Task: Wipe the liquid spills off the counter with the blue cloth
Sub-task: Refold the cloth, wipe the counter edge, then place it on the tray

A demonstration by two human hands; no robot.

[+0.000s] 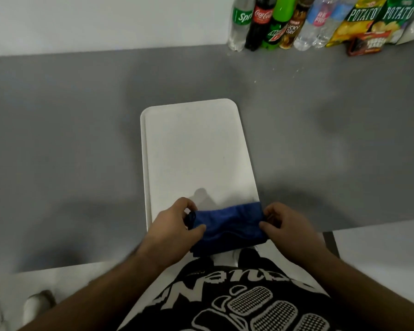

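We hold the folded blue cloth [227,225] over the near end of the white tray [194,149] on the grey tabletop [69,139]. Our left hand [175,230] pinches its left edge, fingers clamped; our right hand [287,228] pinches the right edge likewise. Small droplets [255,81] glint far right, near the bottles [273,22].

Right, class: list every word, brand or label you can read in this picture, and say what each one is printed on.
"Spr", cut off: clear green-labelled bottle
"Coca-Cola": dark bottle
Mountain Dew logo, partly readable: green bottle
"LUCKY DAY": brown bottle
"RE FRE", cut off: clear pink-labelled bottle
"POTATO": yellow chip bag
"POTATO": green chip bag
Small red packet: blurred
Black shirt: upside down, unclear
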